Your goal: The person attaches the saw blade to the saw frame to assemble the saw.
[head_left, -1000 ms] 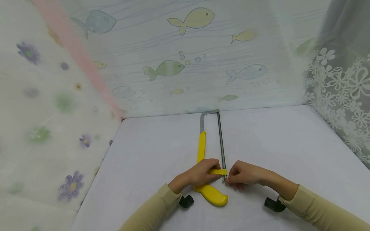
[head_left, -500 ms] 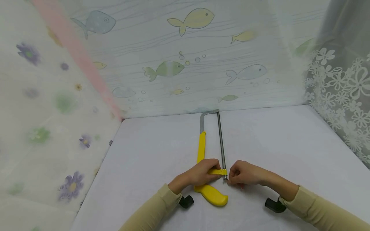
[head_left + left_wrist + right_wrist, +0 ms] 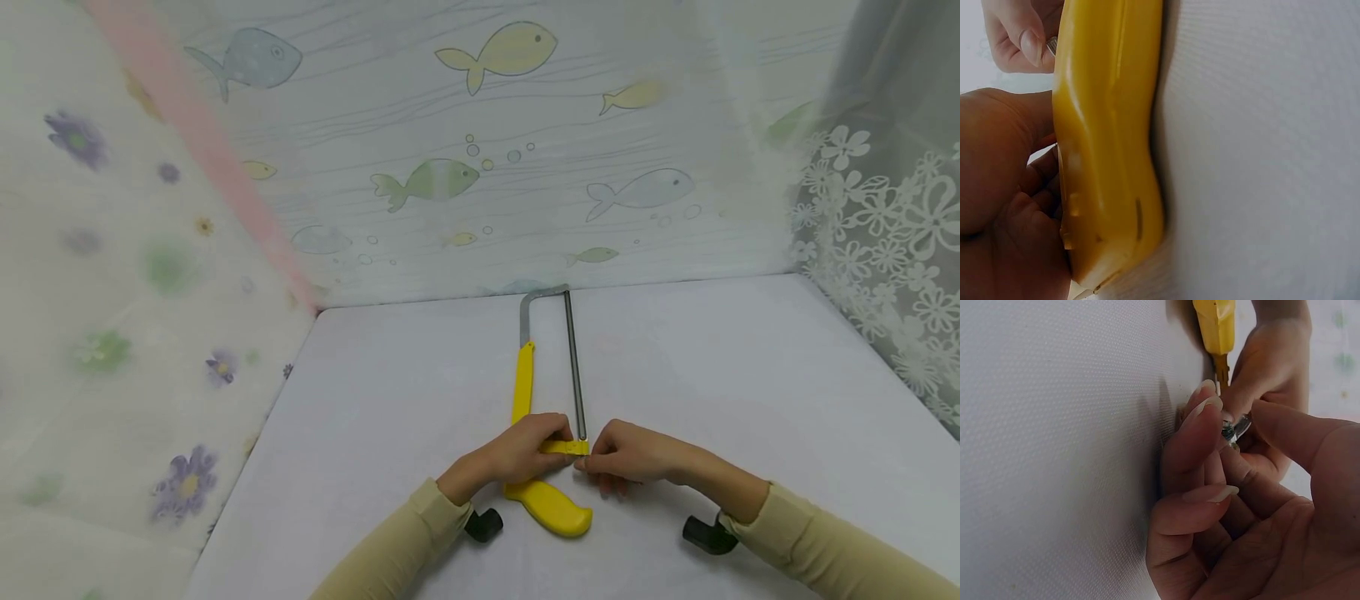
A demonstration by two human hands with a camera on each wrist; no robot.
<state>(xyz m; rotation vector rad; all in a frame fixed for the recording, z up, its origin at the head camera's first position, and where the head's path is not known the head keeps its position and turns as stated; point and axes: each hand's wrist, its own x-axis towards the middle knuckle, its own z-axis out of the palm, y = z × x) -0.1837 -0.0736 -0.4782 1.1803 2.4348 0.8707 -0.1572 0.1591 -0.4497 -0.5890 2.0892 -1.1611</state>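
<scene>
A hacksaw with a yellow handle (image 3: 553, 507) and grey front frame (image 3: 523, 321) lies on the white table, its blade (image 3: 574, 358) toward the right. My left hand (image 3: 525, 446) grips the frame just above the handle, by the yellow blade holder (image 3: 566, 447). In the left wrist view the yellow handle (image 3: 1110, 137) fills the middle. Thumb and fingers of my right hand (image 3: 633, 450) pinch the small metal wing nut (image 3: 1242, 427) at the near end of the blade. The nut is hidden behind the fingers in the head view.
The white tabletop (image 3: 405, 375) carries the saw, whose far end reaches close to the back edge. A fish-print curtain (image 3: 450, 125) hangs behind, a floral one (image 3: 112, 333) on the left, lace (image 3: 892, 217) on the right. Black wrist cameras (image 3: 708, 535) sit under both sleeves.
My right hand's fingers drew slightly back, baring the wing nut, and have now closed over it again, a little further left. My left hand and the hacksaw have stayed put.
</scene>
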